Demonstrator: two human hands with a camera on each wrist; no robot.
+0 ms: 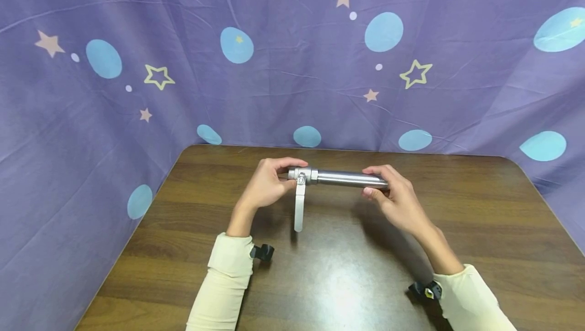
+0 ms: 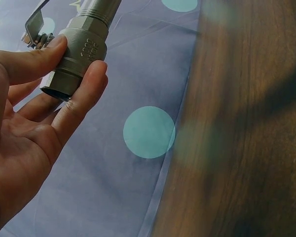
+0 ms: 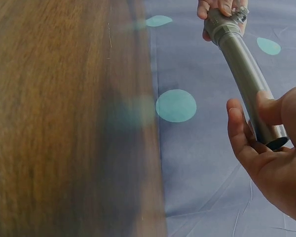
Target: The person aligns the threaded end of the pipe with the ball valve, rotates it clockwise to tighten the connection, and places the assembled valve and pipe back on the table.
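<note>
A metal ball valve is joined to a shiny steel pipe, and the two are held level above the table. My left hand pinches the valve body between thumb and fingers, near its open end. The valve's flat lever handle points toward me, square to the pipe. With thumb and fingers, my right hand grips the pipe's far right end. Raised lettering shows on the valve body in the left wrist view, and the pipe's hollow end shows in the right wrist view.
Below the hands is a brown wood-grain table with rounded back corners. A purple curtain with stars and blue dots hangs behind it and along its left side. Black straps with small devices are worn at both cuffs.
</note>
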